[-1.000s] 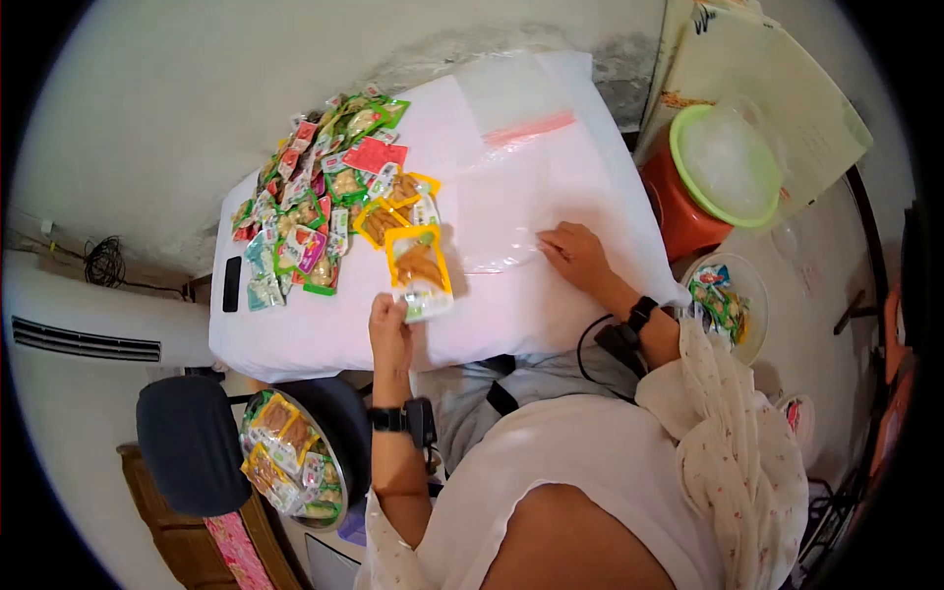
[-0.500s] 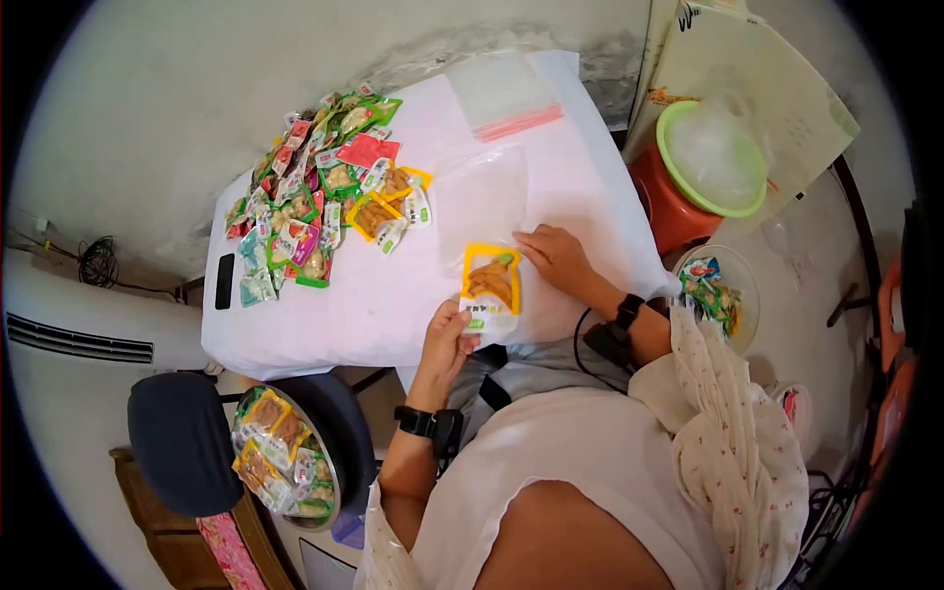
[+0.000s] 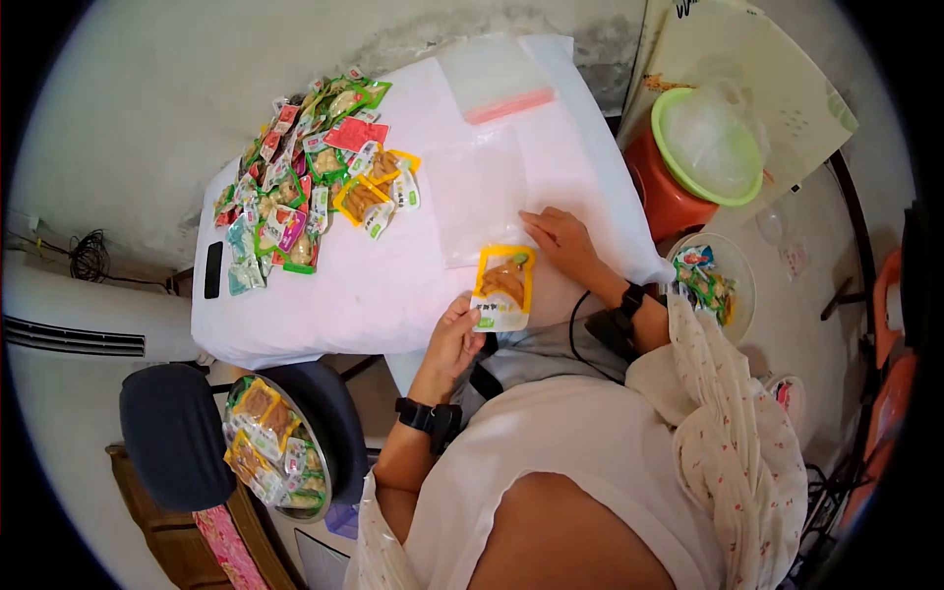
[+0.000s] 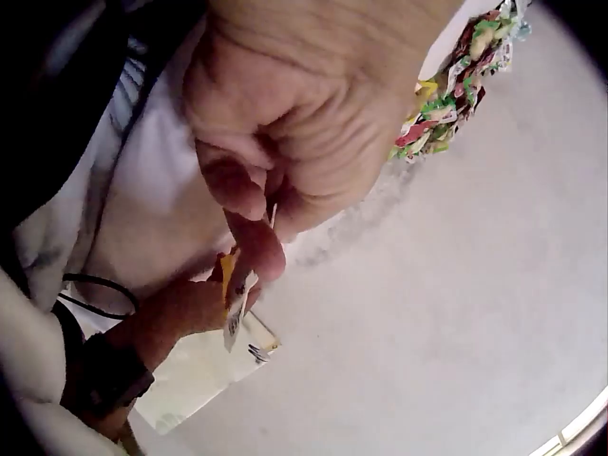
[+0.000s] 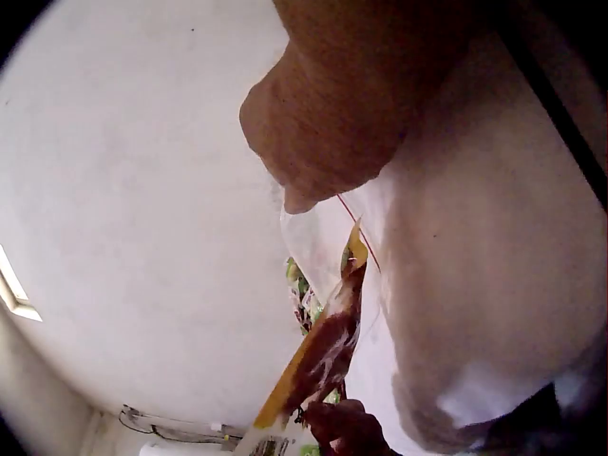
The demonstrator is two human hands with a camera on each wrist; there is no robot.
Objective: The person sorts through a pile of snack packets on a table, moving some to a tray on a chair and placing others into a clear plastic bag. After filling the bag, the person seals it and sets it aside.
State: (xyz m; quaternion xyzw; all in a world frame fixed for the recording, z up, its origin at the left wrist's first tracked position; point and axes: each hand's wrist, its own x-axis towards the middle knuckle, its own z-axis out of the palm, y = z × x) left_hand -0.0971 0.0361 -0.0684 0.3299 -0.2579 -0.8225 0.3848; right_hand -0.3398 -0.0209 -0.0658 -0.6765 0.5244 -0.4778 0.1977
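- Yellow-edged, clear-and-white plastic food packet: at the near end of a flat transparent plastic bag, pinched in our left hand.
- Our right hand is at the bag's edge; we cannot tell if it grips.
- Seemingly lining up; going on calls for a parted bag mouth, and clinging film may hinder us.
- Beyond: heaped colourful packets.

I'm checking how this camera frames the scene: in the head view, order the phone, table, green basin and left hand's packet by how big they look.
Largest to smallest:
1. Table
2. Green basin
3. Packet in the left hand
4. Phone
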